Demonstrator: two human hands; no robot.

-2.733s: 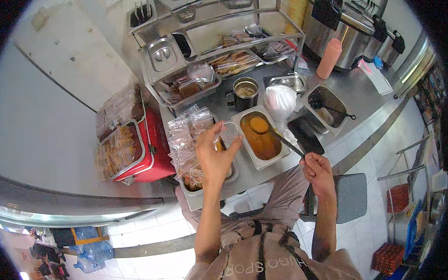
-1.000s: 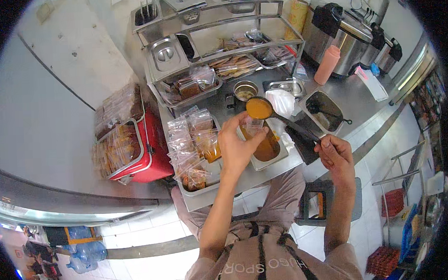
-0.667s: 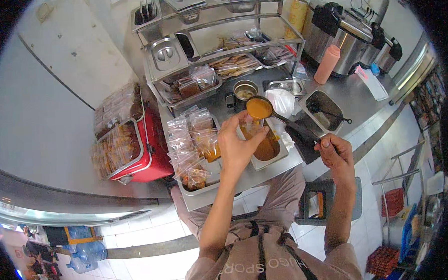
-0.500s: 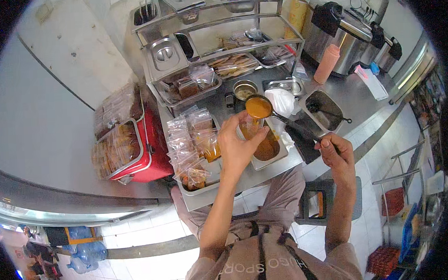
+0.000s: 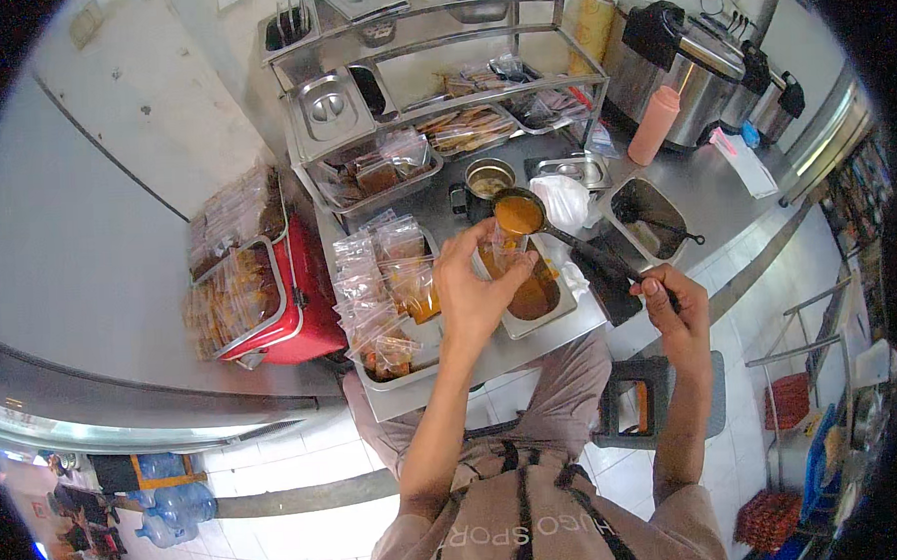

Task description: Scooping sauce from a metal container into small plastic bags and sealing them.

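My right hand (image 5: 676,308) grips the long dark handle of a ladle (image 5: 519,215) whose bowl holds orange sauce. Just below that bowl, the fingers of my left hand (image 5: 476,291) pinch a small clear plastic bag (image 5: 509,245), its mouth under the ladle's rim. Orange shows at the top of the bag; how full it is remains hidden by my fingers. Beneath is a deep metal pan (image 5: 553,320) of orange-brown sauce. Left of my left hand, a metal tray (image 5: 398,384) holds several filled zip bags (image 5: 402,240), some with orange sauce.
A small metal pot (image 5: 490,178), a white cloth or bag (image 5: 563,203) and a metal pan with a dark utensil (image 5: 649,216) stand behind. A pink squeeze bottle (image 5: 654,128) is by large steel cookers (image 5: 694,64). At left, a red cooler (image 5: 314,301) holds bagged food; a steel rack (image 5: 439,55) rises behind.
The ladle's bowl has tipped slightly toward the bag, and orange now shows at the bag's mouth. Both hands stay almost in place.
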